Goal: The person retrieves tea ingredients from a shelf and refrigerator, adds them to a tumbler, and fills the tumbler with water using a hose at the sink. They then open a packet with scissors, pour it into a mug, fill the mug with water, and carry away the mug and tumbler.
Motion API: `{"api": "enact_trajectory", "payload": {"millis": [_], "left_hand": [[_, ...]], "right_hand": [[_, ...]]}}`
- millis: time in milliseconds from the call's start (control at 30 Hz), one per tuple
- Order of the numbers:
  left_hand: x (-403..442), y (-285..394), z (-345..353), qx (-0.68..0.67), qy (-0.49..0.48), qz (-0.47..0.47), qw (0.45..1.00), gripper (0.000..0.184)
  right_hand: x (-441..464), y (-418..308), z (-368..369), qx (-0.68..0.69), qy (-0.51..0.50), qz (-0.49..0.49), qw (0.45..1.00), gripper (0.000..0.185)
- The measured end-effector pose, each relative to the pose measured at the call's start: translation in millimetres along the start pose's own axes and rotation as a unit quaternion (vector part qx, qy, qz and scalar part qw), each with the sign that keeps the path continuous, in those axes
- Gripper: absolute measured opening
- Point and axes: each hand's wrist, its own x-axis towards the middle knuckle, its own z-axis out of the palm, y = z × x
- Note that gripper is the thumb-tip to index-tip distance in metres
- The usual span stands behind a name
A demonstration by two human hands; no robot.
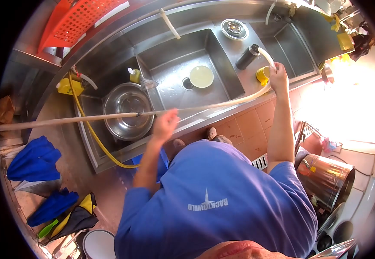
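My right hand is closed around the end part of a pale hose, whose tip reaches the mouth of a dark metal bottle on the ledge between two sinks. A yellow container stands just left of that hand. The hose runs leftward past my left hand to a dark joint, over a steel bowl. My left hand is blurred by motion just below the hose; whether it grips anything is unclear.
A round pale dish lies in the middle sink. A round lidded container sits behind the bottle. Yellow tubing curves at the left. Blue cloths hang at far left, and a large metal pot stands at right.
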Motion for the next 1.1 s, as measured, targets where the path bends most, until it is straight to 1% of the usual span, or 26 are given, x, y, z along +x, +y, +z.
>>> {"api": "enact_trajectory", "payload": {"millis": [33,67,100,133,167,200,233,267,300,333,367,400,433,467,500,533,567,600,667,700,767,800,900,967,1000,1100], "left_hand": [[-2,14,-32,-0.001,0.108,0.019,0.994,0.032],[-4,8,-67,-0.017,0.229,0.081,0.97,0.025],[-13,32,-111,-0.129,0.323,0.115,0.93,0.021],[-26,60,-162,-0.065,0.436,0.166,0.882,0.022],[-37,83,-205,-0.087,0.545,0.243,0.798,0.022],[-52,115,-247,-0.088,0.612,0.273,0.737,0.022],[-68,137,-292,-0.038,0.654,0.316,0.686,0.025],[-84,165,-333,0.081,0.69,0.333,0.638,0.031],[-99,189,-366,0.163,0.721,0.311,0.597,0.037],[-105,219,-389,0.185,0.715,0.367,0.566,0.044],[-112,233,-418,0.28,0.726,0.336,0.53,0.05],[-111,244,-450,0.358,0.731,0.321,0.485,0.055],[-111,259,-473,0.416,0.73,0.28,0.465,0.064],[-105,272,-493,0.436,0.744,0.248,0.442,0.068],[-103,281,-509,0.451,0.768,0.219,0.397,0.065],[-95,281,-528,0.461,0.788,0.19,0.362,0.063],[-75,282,-564,0.454,0.833,0.163,0.271,0.048],[-55,271,-595,0.446,0.836,0.129,0.292,0.047],[-50,259,-618,0.449,0.808,0.096,0.37,0.046],[-44,254,-626,0.456,0.789,0.104,0.399,0.045],[-42,250,-625,0.468,0.75,0.164,0.438,0.044],[-43,259,-619,0.465,0.735,0.205,0.449,0.043],[-75,266,-592,0.427,0.708,0.34,0.447,0.042],[-90,255,-555,0.409,0.682,0.404,0.453,0.042],[-102,237,-528,0.406,0.678,0.406,0.458,0.042],[-115,177,-426,0.357,0.683,0.209,0.602,0.039]], "right_hand": [[0,8,2,-0.008,0.017,-0.015,1.0,0.037],[-1,11,5,-0.009,0.03,-0.037,0.999,0.037],[-16,-2,0,-0.014,0.039,-0.052,0.998,0.038],[-34,-10,-4,-0.058,0.026,-0.044,0.997,0.037],[-37,12,11,-0.088,0.075,-0.242,0.963,0.042],[-39,-8,18,-0.124,-0.011,-0.195,0.973,0.05],[-39,6,43,0.0,-0.03,-0.203,0.979,0.047],[-38,21,69,0.133,-0.053,-0.209,0.967,0.044],[-35,36,96,0.254,-0.076,-0.213,0.941,0.042],[-34,27,111,0.183,-0.094,-0.152,0.967,0.041],[-39,13,123,0.155,-0.075,-0.205,0.964,0.04],[-44,5,135,0.134,-0.118,-0.153,0.972,0.039],[-43,0,149,0.106,-0.161,-0.096,0.977,0.039],[-38,3,170,0.071,-0.128,-0.16,0.976,0.039],[-36,11,194,0.03,-0.094,-0.217,0.971,0.04],[-41,5,206,0.018,-0.088,-0.223,0.971,0.042],[-62,-35,188,-0.026,-0.14,-0.155,0.978,0.045],[-78,-69,175,-0.028,-0.198,-0.07,0.977,0.046],[-57,2,245,-0.107,-0.188,-0.15,0.965,0.048],[-80,-36,215,-0.068,-0.199,-0.146,0.967,0.05],[-88,-31,226,-0.118,-0.239,-0.076,0.961,0.045],[-86,-19,241,-0.082,-0.208,-0.091,0.971,0.043],[-83,11,265,-0.115,-0.197,-0.017,0.973,0.045],[-82,27,279,-0.119,-0.199,0.025,0.972,0.045],[-84,33,284,-0.116,-0.195,0.055,0.972,0.045],[-80,50,298,-0.103,-0.196,0.084,0.971,0.045]]}}
